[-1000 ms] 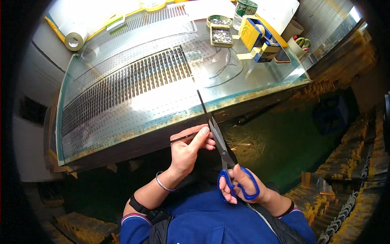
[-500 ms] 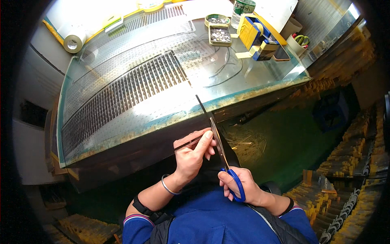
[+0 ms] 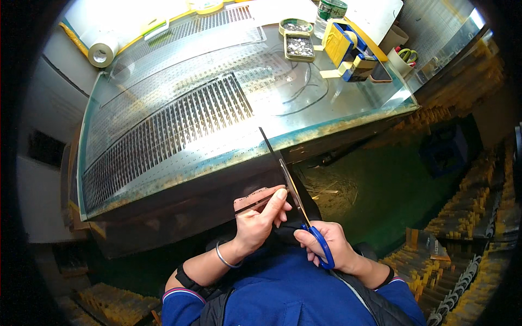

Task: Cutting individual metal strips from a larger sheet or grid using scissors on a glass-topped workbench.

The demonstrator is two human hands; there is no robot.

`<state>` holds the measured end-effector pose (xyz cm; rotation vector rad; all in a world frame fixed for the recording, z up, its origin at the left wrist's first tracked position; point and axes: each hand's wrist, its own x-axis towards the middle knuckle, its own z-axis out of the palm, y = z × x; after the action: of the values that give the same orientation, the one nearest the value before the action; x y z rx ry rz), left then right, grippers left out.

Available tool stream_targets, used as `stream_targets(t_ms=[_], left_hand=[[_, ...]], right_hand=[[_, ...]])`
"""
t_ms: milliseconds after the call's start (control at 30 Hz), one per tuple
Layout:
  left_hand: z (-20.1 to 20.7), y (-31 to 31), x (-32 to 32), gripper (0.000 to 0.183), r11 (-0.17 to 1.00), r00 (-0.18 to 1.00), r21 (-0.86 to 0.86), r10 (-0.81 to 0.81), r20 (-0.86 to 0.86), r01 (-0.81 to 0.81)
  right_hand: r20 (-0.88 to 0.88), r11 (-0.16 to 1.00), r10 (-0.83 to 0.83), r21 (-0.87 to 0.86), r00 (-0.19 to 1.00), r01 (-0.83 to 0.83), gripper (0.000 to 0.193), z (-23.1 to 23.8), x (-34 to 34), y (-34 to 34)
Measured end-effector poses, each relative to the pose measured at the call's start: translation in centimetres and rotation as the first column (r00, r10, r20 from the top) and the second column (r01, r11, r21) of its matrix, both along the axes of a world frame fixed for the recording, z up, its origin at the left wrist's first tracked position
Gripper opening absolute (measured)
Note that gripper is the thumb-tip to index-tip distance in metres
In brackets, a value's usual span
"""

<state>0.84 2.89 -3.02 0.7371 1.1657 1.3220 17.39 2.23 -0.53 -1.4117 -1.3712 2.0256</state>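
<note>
While film (image 3: pixel 249 206) is pinched by the left hand (image 3: pixel 262 214) near the frame's centre, scissors (image 3: pixel 295 196) are gripped by the right hand (image 3: pixel 333 245), just lower right, their blades nearly together. A dark strip (image 3: pixel 268 142) is seen at the blade tips, slanted toward the upper left, above the worktop (image 3: pixel 348 104), where a printed sheet (image 3: pixel 174 133) is laid.

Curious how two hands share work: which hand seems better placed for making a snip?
The right hand, I'd say: it grips the blue-handled scissors. The left hand pinches a thin, dark-edged strip beside the blades, so it looks better suited to steadying.
</note>
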Motion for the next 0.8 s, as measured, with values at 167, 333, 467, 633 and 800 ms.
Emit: stream_targets(t_ms=[167,333,467,633,800], left_hand=[[-0.1,-1.0,0.1,0.019,0.999,0.999,0.005,-0.041,-0.014,0.042],[0.1,-1.7,0.3,0.019,0.998,0.999,-0.041,-0.054,-0.007,0.053],[-0.1,-2.0,0.4,0.019,0.998,0.998,-0.012,-0.060,-0.030,0.060],[-0.1,-2.9,0.5,0.017,0.992,0.992,-0.054,-0.113,-0.054,0.110],[-0.3,-3.6,0.7,0.015,0.988,0.985,-0.045,-0.153,-0.080,0.149]], right_hand=[[-0.013,1.000,-0.004,-0.014,1.000,0.003,0.033,0.4,-0.2,0.1],[-0.013,0.999,-0.007,-0.032,1.000,0.007,0.031,0.8,-0.3,0.3],[0.012,0.999,0.036,-0.030,0.999,-0.036,0.025,1.1,-0.1,0.3],[0.003,0.998,-0.004,-0.064,1.000,0.004,0.032,1.2,-0.1,0.5],[-0.077,0.998,-0.004,-0.057,0.997,-0.001,0.033,0.8,-0.1,0.5]])
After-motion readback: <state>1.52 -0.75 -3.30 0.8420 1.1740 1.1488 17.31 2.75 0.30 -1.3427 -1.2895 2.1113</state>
